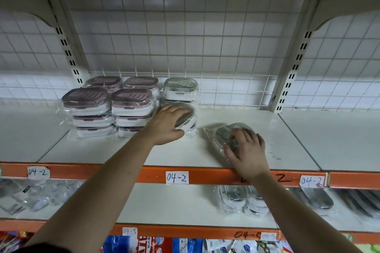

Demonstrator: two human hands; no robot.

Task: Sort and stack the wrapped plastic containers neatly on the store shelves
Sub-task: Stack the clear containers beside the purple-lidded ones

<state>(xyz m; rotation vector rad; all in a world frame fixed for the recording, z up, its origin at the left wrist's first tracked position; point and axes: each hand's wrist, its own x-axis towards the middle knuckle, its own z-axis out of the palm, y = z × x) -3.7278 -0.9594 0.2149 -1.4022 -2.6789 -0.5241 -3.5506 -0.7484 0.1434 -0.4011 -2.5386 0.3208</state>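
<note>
I see the left hand (168, 123) spread over the lid of the tilted container (188, 118), thumb on its near side, holding it. It sits right in front of the green stack (181, 90), which is at its 12 o'clock. The pink stacks (109, 104) are at its 9 o'clock. The right hand (246, 150) is curled over the loose container (226, 132), gripping it. That one lies on the shelf (267, 121) at 4 o'clock from the green stack, apart from it.
</note>
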